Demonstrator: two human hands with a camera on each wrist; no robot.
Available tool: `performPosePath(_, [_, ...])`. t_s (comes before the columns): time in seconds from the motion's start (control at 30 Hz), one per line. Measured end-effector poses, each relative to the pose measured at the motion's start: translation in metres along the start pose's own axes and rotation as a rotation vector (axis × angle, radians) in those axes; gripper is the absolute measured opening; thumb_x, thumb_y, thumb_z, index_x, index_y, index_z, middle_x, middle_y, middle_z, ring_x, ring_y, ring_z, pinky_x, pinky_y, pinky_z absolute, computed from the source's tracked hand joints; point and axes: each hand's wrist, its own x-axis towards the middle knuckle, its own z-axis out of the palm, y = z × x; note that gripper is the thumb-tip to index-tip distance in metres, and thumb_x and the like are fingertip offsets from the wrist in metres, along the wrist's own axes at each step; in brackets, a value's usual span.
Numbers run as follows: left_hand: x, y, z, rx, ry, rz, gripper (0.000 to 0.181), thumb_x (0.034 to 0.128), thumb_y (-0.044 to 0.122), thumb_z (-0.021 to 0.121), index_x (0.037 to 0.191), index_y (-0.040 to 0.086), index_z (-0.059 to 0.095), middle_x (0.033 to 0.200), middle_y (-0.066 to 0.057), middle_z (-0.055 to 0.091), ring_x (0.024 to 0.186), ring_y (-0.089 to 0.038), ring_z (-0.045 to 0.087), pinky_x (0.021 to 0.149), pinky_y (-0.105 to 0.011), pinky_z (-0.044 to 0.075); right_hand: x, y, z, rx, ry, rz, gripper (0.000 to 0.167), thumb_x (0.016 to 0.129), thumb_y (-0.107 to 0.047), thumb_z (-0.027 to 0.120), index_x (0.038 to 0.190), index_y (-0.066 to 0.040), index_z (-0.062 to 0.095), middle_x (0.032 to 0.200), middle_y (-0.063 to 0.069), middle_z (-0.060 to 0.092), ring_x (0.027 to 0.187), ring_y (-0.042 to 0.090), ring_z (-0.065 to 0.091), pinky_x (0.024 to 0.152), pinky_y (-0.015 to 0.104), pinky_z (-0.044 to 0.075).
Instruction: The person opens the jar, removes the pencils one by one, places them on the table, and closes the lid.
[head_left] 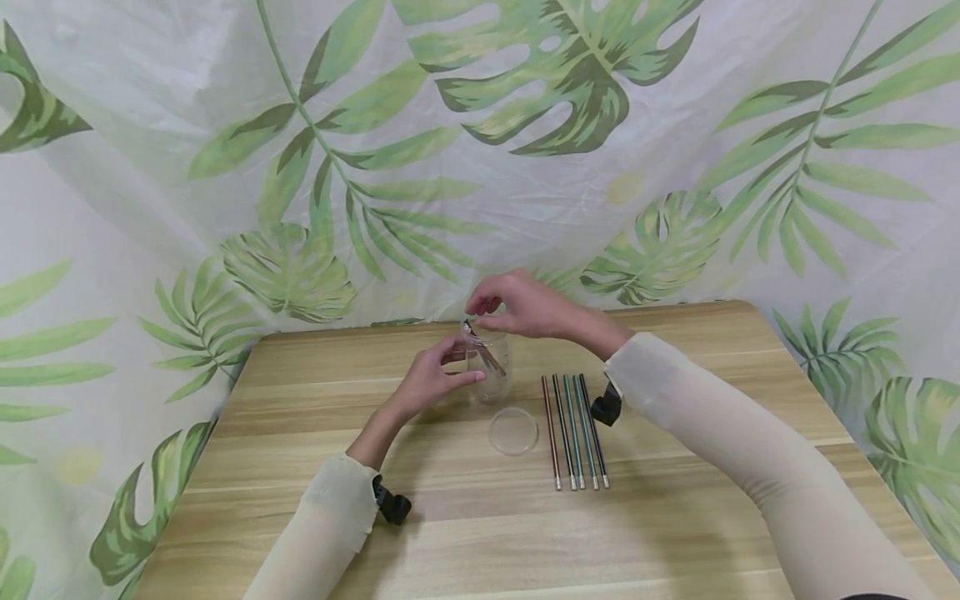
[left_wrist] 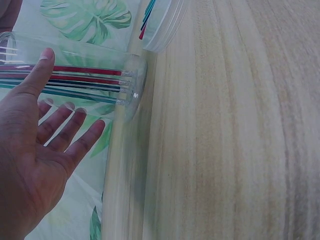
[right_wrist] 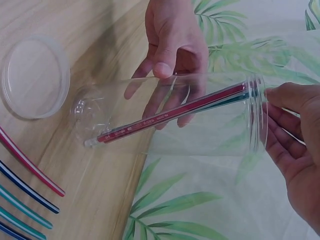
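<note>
A tall clear jar point(head_left: 497, 385) stands upright toward the back of the table. Red and teal pencils point(right_wrist: 175, 114) lean inside it, eraser ends down. My left hand point(head_left: 437, 379) holds the jar loosely from the left, thumb on the near side point(left_wrist: 39, 75) and fingers behind it. Above the jar's mouth is my right hand point(head_left: 521, 304), its fingers loosely bent. In the right wrist view its thumb and fingertips point(right_wrist: 272, 95) are at the rim, close to the pencil tips; no pencil is plainly gripped.
A round clear lid point(head_left: 491, 435) lies on the wooden table point(head_left: 450, 533), in front of the jar. To its right several pencils point(head_left: 566, 435) lie side by side, eraser ends toward me. A leaf-patterned curtain point(head_left: 375, 192) hangs behind the table's back edge.
</note>
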Motion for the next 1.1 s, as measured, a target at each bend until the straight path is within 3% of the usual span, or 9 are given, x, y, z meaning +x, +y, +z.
performPosePath(0.4, [0.000,0.000,0.000,0.007,0.007,-0.003,0.058,0.0901,0.018,0.087,0.140,0.008,0.061,0.135,-0.016,0.069,0.129,-0.043,0.064,0.112,-0.062,0.050,0.005,0.002,0.001,0.002,-0.077,0.010,0.012,0.096,-0.005,0.077,0.107,-0.002,0.080,0.105,0.008,0.079,0.094,0.017,0.075,0.088,0.033,0.064])
performPosePath(0.73, [-0.002,0.003,-0.001,0.003,0.008,-0.010,0.053,0.0906,0.017,0.087,0.137,0.009,0.063,0.135,-0.014,0.070,0.130,-0.041,0.065,0.110,-0.062,0.052,0.006,0.002,0.004,0.017,-0.081,0.006,0.010,0.095,-0.003,0.077,0.105,-0.002,0.080,0.102,0.008,0.080,0.090,0.015,0.075,0.086,0.037,0.065])
performPosePath(1.1, [-0.001,0.000,0.000,0.012,0.009,-0.009,0.052,0.0905,0.017,0.087,0.136,0.009,0.063,0.133,-0.016,0.070,0.129,-0.044,0.064,0.108,-0.060,0.053,0.010,0.001,0.010,-0.019,-0.033,0.032,0.009,0.096,-0.001,0.074,0.102,-0.005,0.080,0.097,0.004,0.080,0.088,0.013,0.075,0.082,0.023,0.062])
